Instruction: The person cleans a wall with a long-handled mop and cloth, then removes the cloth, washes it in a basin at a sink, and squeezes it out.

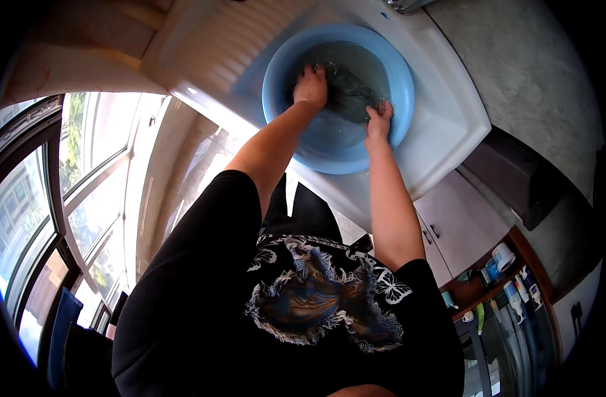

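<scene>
A round blue plastic basin (407, 92) holds murky water and stands in a white sink with a ribbed washboard (218, 44). Dark cloth (355, 97) lies in the water between my hands. My left hand (311, 87) dips into the water at the cloth's left end, its fingertips partly hidden. Near the basin's right inner wall, my right hand (380, 118) touches the cloth's lower right edge with fingers partly under water. Whether either hand grips the cloth is not plain.
Part of a metal faucet (407, 6) shows at the sink's far edge. Windows (94, 164) run along the left. To the right are cabinet doors (461, 223) and a brown shelf (531, 243) with tubes and bottles. The sink's front rim (332, 191) is close to my body.
</scene>
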A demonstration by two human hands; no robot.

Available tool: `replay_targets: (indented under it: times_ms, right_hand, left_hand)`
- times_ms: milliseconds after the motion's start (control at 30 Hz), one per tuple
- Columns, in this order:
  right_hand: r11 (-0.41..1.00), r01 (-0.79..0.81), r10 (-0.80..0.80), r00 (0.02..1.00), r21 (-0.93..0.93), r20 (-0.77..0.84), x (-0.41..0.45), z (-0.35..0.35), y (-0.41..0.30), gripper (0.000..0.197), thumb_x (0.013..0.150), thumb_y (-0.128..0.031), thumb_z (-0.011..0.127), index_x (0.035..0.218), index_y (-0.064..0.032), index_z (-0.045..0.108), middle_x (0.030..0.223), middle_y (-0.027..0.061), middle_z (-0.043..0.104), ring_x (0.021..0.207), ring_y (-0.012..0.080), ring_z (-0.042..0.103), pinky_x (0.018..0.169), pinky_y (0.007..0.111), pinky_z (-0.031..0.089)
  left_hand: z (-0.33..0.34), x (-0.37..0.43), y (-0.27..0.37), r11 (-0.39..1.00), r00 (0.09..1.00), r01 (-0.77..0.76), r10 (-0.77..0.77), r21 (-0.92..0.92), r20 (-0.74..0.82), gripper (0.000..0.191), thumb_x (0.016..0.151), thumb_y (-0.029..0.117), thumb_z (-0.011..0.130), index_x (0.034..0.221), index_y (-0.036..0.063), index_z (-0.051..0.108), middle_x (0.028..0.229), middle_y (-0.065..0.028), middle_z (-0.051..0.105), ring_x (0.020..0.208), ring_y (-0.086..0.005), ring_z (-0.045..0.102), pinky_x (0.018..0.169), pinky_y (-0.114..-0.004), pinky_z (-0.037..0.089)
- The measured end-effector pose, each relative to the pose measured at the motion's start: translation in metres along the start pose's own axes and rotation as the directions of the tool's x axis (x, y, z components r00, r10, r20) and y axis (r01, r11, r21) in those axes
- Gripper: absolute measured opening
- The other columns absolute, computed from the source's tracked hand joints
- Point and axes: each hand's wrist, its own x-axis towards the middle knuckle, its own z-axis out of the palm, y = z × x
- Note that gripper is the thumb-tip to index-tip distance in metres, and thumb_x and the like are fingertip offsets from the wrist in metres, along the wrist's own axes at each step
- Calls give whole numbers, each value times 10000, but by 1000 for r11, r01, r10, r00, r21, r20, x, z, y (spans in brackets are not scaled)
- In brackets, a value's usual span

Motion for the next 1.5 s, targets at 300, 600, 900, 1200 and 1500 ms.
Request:
replay_targets:
  times_ms: [300,600,900,1200,1500]
  right_hand:
    - [577,-457,209,884,677,418,-17,13,-47,846,879,-798,244,1518,-242,228,1458,114,394,1240,355,453,1011,598,387]
    - [538,-341,212,940,770,268,-15,39,-15,486,981,-475,483,1255,-78,544,1204,113,586,1069,258,579,920,396,489]
    - [994,-45,56,993,103,-105,-28,9,-48,683,882,-178,649,1466,-66,314,1422,167,426,1292,297,443,998,441,454]
    - [926,-159,218,966,343,-140,-15,-1,15,764,894,-313,649,1528,-190,240,1470,135,413,1331,350,409,1026,491,404]
    - [624,-528,-7,734,577,679,-29,-18,-33,935,869,-793,311,1560,-211,70,1511,204,324,1345,428,387,1107,571,301]
  left_hand:
    - [-51,-119,97,793,979,-196,188,-577,-74,423,792,155,670,1169,25,531,1120,-213,556,999,-423,597,848,-474,508]
    - [-39,-80,89,911,974,-96,2,-402,-227,235,868,303,624,998,112,669,1007,-120,649,890,-343,650,744,-453,525]
    - [-26,-21,-15,856,869,-110,330,506,-369,449,878,373,621,1296,216,569,1425,-119,447,1334,-377,394,1041,-546,386]
    - [-10,-11,4,973,974,-211,201,94,106,742,806,238,720,1454,210,360,1481,-164,326,1297,-445,434,993,-489,477]
    - [-50,-133,98,909,967,-185,237,-373,96,436,820,198,701,1166,14,509,1140,-228,585,916,-416,649,779,-470,552]
